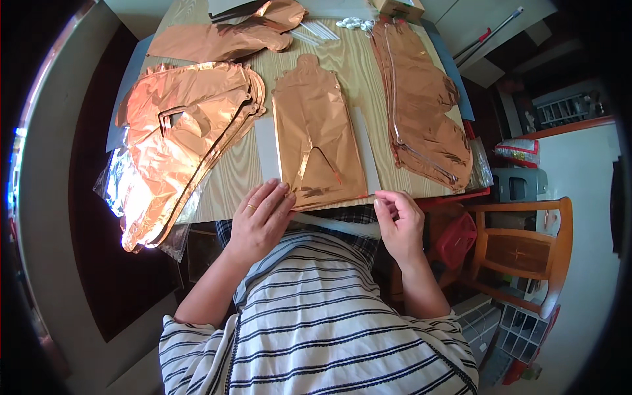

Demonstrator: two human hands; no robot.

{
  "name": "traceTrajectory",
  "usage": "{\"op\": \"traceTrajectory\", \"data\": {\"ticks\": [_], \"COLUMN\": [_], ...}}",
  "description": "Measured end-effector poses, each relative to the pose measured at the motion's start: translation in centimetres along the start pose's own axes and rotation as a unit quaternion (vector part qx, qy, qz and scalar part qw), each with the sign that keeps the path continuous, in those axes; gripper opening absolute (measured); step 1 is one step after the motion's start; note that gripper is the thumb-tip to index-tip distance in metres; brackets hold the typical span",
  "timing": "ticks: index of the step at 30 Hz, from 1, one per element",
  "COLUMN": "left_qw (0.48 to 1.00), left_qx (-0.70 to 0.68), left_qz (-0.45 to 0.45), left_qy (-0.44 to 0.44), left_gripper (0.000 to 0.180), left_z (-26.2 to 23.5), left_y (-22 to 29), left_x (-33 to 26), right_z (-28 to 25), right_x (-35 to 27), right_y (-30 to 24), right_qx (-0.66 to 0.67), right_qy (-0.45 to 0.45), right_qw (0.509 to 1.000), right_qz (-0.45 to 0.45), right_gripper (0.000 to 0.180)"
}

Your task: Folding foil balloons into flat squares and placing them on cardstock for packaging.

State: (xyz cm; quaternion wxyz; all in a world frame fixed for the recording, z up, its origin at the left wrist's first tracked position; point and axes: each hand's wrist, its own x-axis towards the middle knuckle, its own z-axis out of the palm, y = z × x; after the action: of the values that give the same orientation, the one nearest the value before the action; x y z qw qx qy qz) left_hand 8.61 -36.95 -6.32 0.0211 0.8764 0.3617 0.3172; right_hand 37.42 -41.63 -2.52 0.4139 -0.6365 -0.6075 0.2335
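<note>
A copper-coloured foil balloon [313, 125], flat and creased, lies in front of me over a pale sheet [268, 148] that shows along both its sides. My left hand [260, 217], with a ring on one finger, grips the balloon's near left corner, fingers on top. At the near right corner my right hand [401, 220] holds the edge between thumb and forefinger, its other fingers curled; the exact contact is hard to see. A whitish translucent strip [339, 227] curves below the table edge between my hands.
Stacked flat foil balloons lie on the left [184, 131], on the right [421, 99] and at the far left [217, 41] of the wooden table [230, 184]. White sticks [319, 31] and small white pieces [355, 24] lie at the back. A wooden chair [520, 250] stands right.
</note>
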Motion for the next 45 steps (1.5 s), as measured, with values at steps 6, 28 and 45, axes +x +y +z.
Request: {"op": "traceTrajectory", "data": {"ticks": [6, 28, 45], "left_qw": [0.999, 0.986, 0.992], "left_qx": [-0.009, -0.083, -0.082], "left_qz": [0.039, 0.048, 0.035], "left_qy": [0.002, 0.135, 0.093], "left_gripper": [0.039, 0.036, 0.036], "left_z": [-0.9, -4.3, -3.7], "left_y": [-0.7, -1.8, -4.2], "left_x": [0.0, 5.3, 8.0], "right_z": [-0.1, 2.2, -0.4], "right_x": [-0.8, 4.0, 5.7], "right_y": [-0.1, -2.6, -3.2], "right_qx": [0.004, 0.226, 0.502], "right_qy": [-0.047, -0.026, -0.212], "right_qw": [0.998, 0.972, 0.787], "right_qz": [0.051, -0.052, 0.290], "right_gripper": [0.022, 0.060, 0.015]}}
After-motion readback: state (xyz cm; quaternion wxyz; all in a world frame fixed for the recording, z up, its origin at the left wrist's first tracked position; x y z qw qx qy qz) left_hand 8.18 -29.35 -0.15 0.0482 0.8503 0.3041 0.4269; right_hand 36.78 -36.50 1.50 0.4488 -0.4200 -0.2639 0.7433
